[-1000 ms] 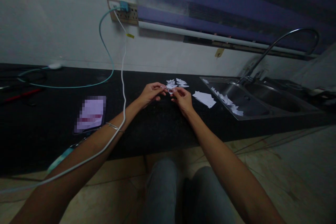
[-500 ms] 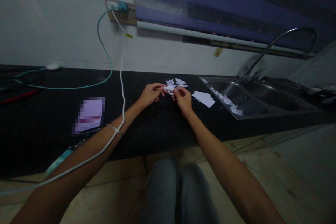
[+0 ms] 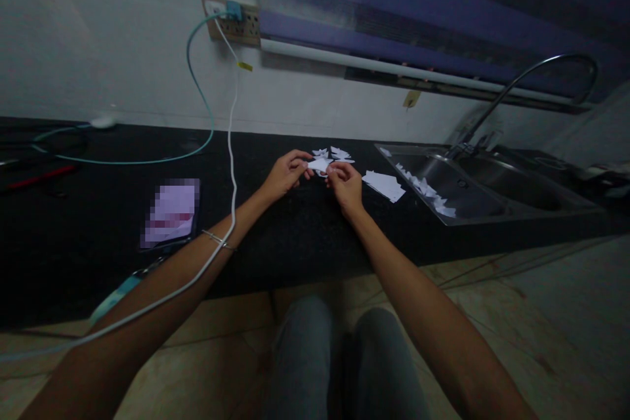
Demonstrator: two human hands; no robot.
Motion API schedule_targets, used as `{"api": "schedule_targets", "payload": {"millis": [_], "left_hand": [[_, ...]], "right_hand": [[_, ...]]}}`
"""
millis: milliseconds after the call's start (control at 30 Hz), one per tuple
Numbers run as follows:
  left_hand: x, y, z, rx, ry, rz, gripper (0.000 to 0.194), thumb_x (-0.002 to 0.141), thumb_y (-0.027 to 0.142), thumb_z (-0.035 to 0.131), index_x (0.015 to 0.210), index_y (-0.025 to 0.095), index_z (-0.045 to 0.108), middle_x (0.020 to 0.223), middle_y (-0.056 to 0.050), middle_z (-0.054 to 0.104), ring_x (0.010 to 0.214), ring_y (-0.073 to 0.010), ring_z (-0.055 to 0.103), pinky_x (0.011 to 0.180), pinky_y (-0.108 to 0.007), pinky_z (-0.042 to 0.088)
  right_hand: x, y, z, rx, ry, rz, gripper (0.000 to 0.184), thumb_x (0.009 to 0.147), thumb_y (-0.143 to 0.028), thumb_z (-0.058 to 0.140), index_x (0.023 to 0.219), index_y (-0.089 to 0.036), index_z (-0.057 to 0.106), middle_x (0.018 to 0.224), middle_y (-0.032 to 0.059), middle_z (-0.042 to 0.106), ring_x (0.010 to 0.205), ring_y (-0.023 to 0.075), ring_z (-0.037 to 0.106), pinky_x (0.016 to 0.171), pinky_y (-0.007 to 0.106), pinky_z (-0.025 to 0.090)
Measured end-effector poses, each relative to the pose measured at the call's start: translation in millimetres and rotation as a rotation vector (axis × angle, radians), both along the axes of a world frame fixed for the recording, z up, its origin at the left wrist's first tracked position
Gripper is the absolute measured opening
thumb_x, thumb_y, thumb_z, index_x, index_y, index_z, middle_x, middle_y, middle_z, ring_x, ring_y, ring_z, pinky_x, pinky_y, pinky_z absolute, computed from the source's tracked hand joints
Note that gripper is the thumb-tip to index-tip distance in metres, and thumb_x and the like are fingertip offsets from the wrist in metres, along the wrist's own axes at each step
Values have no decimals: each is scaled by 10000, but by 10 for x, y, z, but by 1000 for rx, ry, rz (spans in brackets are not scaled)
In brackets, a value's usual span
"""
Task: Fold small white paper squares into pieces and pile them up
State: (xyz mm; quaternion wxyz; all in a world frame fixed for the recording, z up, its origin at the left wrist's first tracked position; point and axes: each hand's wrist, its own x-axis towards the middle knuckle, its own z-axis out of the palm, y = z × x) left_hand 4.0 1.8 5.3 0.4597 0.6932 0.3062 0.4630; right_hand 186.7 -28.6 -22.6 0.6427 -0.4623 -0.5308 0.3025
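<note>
My left hand (image 3: 285,174) and my right hand (image 3: 346,185) meet over the black counter (image 3: 275,236). Both pinch one small white paper piece (image 3: 319,165) between their fingertips. Just behind it lie several small folded white paper pieces (image 3: 337,155). To the right of my right hand rests a small stack of white paper sheets (image 3: 384,185). A thin bracelet circles my left wrist.
A steel sink (image 3: 472,187) with white paper scraps (image 3: 428,193) and a curved tap (image 3: 531,79) is on the right. A phone (image 3: 171,213) lies at the left. A white cable (image 3: 231,164) and a green cable (image 3: 197,105) run from the wall socket (image 3: 231,21).
Both hands stay together on the paper piece, with only small finger movements. The view has shifted slightly.
</note>
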Motion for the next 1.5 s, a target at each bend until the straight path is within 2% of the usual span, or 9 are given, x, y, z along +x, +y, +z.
{"api": "schedule_targets", "payload": {"millis": [300,467,667,800,933,1033,1167,1333,1500], "left_hand": [[62,-24,-15,-109,15,15,330,857,325,707,1147,172,669,909,-89,753,673,-128,648,470,-221,386],[64,-36,-30,-143,91,-68,264,849,415,735,922,161,744,804,-83,733,622,-107,614,476,-216,362],[-25,-19,16,-46,133,-16,290,831,408,739,717,142,769,694,-82,712,564,-98,572,519,-251,344],[-45,19,-2,-45,152,-20,330,843,450,735,747,139,792,649,-85,690,505,-94,537,504,-282,302],[9,49,-52,-136,62,-125,448,916,572,646,908,141,768,831,-131,746,541,-104,598,476,-279,294],[47,49,-77,-172,8,-135,471,955,608,585,996,158,716,838,-106,735,529,-87,598,456,-249,274],[28,34,-64,-200,-11,-95,408,899,579,688,907,173,651,758,-40,678,517,-56,574,420,-191,273],[-28,31,-14,-211,-73,-50,472,870,623,698,798,173,573,608,9,563,445,-42,480,360,-178,267],[-47,29,4,-268,-37,-53,468,850,631,705,809,186,567,600,13,562,452,-56,504,378,-174,286]], "right_hand": [[16,-17,3,-19,38,-46,284,751,-406,778,909,-223,629,718,6,733,664,186,695,665,329,550],[-17,-38,26,-27,30,8,373,701,-479,808,910,-223,636,732,8,722,710,187,697,686,330,549],[-49,-66,48,-46,50,93,372,708,-504,809,900,-212,680,795,30,739,719,167,675,683,312,533],[-44,-62,47,-32,18,83,362,716,-519,810,887,-216,710,893,49,763,822,194,705,739,341,562],[-4,-13,19,14,26,-11,268,747,-441,815,855,-204,750,886,55,771,835,202,709,812,389,580],[17,17,-5,64,-22,-40,208,777,-393,809,834,-197,770,862,60,775,833,207,711,855,415,581],[-10,-14,5,112,-172,9,232,792,-429,800,862,-208,785,873,44,789,834,206,723,876,411,584],[-62,-82,38,118,-271,167,341,765,-523,812,909,-214,784,944,44,793,904,207,731,912,400,578],[-60,-74,4,159,-329,245,343,792,-527,795,936,-217,761,953,47,777,904,204,719,889,391,567]]}}
